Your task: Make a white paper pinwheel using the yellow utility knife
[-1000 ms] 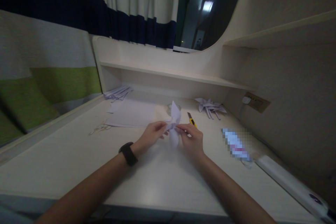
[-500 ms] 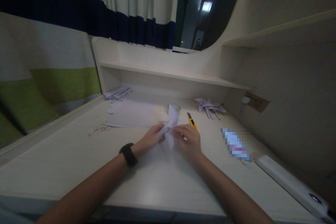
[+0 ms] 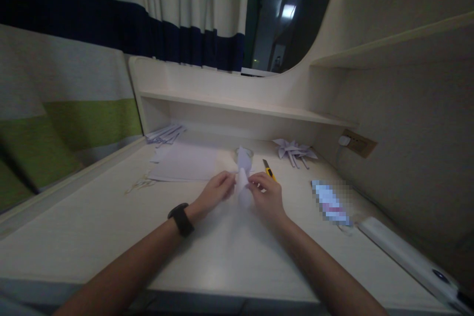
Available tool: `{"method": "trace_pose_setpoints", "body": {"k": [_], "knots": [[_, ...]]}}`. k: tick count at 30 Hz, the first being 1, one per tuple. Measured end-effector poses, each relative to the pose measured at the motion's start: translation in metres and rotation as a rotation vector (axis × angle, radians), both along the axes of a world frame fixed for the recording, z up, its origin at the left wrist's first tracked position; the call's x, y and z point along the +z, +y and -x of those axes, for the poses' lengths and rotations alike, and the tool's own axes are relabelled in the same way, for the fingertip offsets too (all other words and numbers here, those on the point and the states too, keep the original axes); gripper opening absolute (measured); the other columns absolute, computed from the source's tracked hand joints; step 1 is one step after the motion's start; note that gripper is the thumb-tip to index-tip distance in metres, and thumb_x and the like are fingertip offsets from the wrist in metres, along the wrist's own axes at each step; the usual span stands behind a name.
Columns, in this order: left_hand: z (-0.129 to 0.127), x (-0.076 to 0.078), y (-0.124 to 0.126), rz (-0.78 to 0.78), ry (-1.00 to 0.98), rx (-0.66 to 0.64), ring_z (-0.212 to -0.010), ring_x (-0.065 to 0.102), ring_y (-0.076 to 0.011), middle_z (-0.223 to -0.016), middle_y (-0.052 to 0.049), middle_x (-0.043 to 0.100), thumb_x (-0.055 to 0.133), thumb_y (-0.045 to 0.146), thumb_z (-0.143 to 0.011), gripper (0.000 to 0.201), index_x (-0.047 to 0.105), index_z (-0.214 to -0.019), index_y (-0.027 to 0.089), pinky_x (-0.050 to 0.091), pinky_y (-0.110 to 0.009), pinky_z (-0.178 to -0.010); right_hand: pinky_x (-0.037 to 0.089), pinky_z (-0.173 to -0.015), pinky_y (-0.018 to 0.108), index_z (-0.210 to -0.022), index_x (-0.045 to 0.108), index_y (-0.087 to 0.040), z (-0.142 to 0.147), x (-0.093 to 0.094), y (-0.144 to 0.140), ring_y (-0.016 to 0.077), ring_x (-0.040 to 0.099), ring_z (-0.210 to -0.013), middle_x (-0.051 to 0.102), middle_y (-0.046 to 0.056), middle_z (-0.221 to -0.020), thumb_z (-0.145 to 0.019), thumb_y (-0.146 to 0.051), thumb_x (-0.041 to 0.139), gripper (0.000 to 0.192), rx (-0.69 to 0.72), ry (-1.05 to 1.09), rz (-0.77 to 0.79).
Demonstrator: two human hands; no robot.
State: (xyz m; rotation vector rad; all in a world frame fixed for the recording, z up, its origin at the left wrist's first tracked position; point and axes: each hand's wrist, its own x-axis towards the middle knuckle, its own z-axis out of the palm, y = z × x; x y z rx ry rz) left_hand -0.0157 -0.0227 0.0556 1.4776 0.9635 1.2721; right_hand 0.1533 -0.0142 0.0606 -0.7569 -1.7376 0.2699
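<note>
A white paper pinwheel [image 3: 243,182], partly blurred, stands upright between my hands over the middle of the desk. From its left side, my left hand [image 3: 219,187], with a dark watch on the wrist, pinches it; the exact spot under the fingertips is hidden. On the other side, the thumb and fingertips of my right hand [image 3: 268,193] are closed on its folded paper near the centre. Behind the pinwheel lies a roll of clear tape [image 3: 251,152], partly covered. A yellow utility knife [image 3: 269,170] lies just beyond my right hand.
White paper sheets [image 3: 187,160] lie at back left, near rolled paper sticks [image 3: 166,133] and thin pale strips [image 3: 140,183]. Several pinwheels [image 3: 294,150] rest at back right. A pixelated phone-like object [image 3: 331,203] and a long white bar [image 3: 403,256] lie on the right.
My left hand has drawn slightly left, off the pinwheel's middle, and its thumb has folded in. The pinwheel's front paper now curls up between both hands. My right hand stays nearly in place.
</note>
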Motion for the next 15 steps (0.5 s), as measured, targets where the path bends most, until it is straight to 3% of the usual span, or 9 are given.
{"method": "trace_pose_setpoints", "body": {"k": [4,6,10,15], "knots": [[0.008,-0.001,0.008,0.030,-0.021,0.103,-0.044,0.039,-0.0079,-0.057,0.003,0.047,0.045,0.048,-0.085,0.034,0.049,-0.076,0.017,0.028,-0.020,-0.041,0.045,-0.052,0.024,-0.074,0.070,-0.018,-0.015,0.008,0.018,0.0151,0.059,-0.064,0.067,0.003,-0.074,-0.072,-0.025,0.061,0.011,-0.042,0.223,0.189],[0.014,-0.001,0.011,-0.046,0.080,0.205,-0.048,0.043,-0.0092,-0.058,0.002,0.049,0.047,0.042,-0.085,0.028,0.050,-0.073,0.017,0.032,-0.021,-0.045,0.044,-0.050,0.025,-0.077,0.071,-0.016,-0.028,0.011,0.029,0.0149,0.057,-0.058,0.066,0.003,-0.068,-0.069,-0.028,0.062,0.016,-0.075,0.348,0.268],[0.021,-0.001,0.021,-0.316,0.523,0.325,-0.070,0.055,-0.0165,-0.075,-0.004,0.061,0.048,0.032,-0.085,0.019,0.058,-0.080,0.017,0.042,-0.028,-0.066,0.041,-0.046,0.024,-0.080,0.071,-0.014,-0.056,0.010,0.044,0.0140,0.054,-0.053,0.067,0.005,-0.068,-0.066,-0.034,0.064,0.025,-0.096,0.497,0.374],[0.001,0.000,0.056,-0.463,1.032,0.221,-0.096,0.057,-0.0259,-0.099,-0.015,0.064,0.044,0.022,-0.087,0.024,0.064,-0.097,0.014,0.040,-0.037,-0.085,0.039,-0.043,0.023,-0.080,0.069,-0.013,-0.076,-0.004,0.049,0.0124,0.051,-0.050,0.066,0.005,-0.068,-0.060,-0.036,0.068,0.030,-0.103,0.573,0.481]]}}
